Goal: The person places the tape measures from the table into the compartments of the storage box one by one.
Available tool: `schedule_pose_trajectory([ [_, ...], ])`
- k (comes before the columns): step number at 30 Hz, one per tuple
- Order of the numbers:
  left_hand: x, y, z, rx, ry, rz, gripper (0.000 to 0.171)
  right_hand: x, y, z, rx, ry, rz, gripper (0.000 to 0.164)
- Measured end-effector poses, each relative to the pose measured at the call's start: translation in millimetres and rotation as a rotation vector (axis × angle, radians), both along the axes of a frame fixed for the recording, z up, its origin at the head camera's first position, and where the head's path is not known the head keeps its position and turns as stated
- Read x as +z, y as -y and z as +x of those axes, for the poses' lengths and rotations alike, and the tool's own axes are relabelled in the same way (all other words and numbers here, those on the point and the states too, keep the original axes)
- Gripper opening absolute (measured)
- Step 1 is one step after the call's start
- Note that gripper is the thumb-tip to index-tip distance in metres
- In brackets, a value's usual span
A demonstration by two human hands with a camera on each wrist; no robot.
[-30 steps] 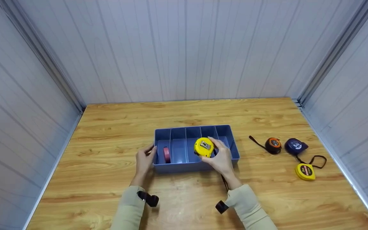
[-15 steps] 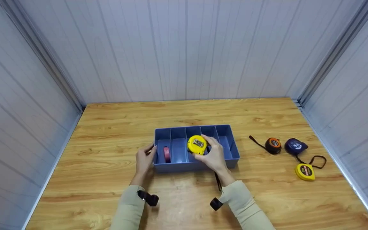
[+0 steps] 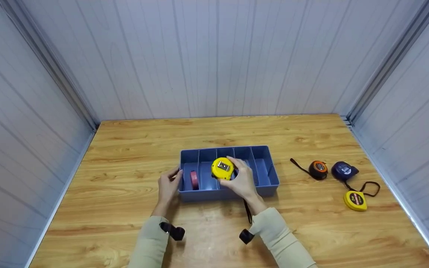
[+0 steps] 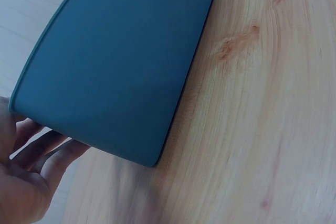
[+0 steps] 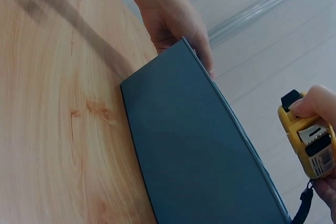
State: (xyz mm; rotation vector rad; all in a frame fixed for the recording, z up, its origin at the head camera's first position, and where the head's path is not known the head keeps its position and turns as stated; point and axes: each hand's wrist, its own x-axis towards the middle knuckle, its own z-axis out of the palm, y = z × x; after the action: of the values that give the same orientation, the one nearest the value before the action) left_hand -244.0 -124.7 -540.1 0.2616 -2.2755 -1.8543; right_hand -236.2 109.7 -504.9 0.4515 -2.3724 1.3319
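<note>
My right hand (image 3: 241, 180) holds a yellow tape measure (image 3: 222, 168) between thumb and fingers, above the middle of a blue divided box (image 3: 214, 195). A black wrist strap (image 3: 247, 212) hangs from the held tape measure below the hand. In the right wrist view, the tape measure (image 5: 312, 142) is beyond the box's rim, with a metal clip and a label showing. My left hand (image 3: 169, 190) grips the left end of the box, its fingers against the end wall in the left wrist view. A reddish-pink tape measure (image 3: 194, 180) stands on edge in the leftmost compartment.
To the right on the wooden table (image 3: 125, 156) lie an orange-and-black tape measure (image 3: 318, 170) with a strap, a dark blue one (image 3: 344, 170) and another yellow one (image 3: 355, 200) near a looped black cord. Pale panel walls (image 3: 214, 59) enclose the back and sides.
My right hand has carried the yellow tape measure leftward over the box, from right of its middle toward the second compartment. The left hand and the box have stayed in place.
</note>
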Motion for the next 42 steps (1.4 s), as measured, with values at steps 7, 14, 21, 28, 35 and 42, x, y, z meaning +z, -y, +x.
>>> schedule_pose_trajectory([
  [7,1.2,0,-0.3,-0.005,0.016,0.005,0.031,-2.2,8,-4.4,0.015,-0.02,0.016,0.068],
  [14,0.5,0,0.1,-0.013,-0.007,-0.031,0.031,-2.2,15,-8.7,0.039,-0.025,0.053,0.069],
  [21,1.2,-1,0.7,-0.01,0.028,-0.008,0.031,-2.9,19,-11.8,0.072,-0.001,0.083,0.07],
  [28,2.2,0,1.2,-0.017,0.051,0.031,0.032,-2.8,24,-15.5,0.093,0.026,0.129,0.07],
  [35,1.9,0,0.6,-0.013,0.063,0.062,0.032,-3.4,28,-19.9,0.102,0.041,0.157,0.07],
  [42,-0.8,0,0.2,-0.007,-0.007,-0.009,0.031,-4.7,31,-22.7,0.12,0.052,0.19,0.072],
])
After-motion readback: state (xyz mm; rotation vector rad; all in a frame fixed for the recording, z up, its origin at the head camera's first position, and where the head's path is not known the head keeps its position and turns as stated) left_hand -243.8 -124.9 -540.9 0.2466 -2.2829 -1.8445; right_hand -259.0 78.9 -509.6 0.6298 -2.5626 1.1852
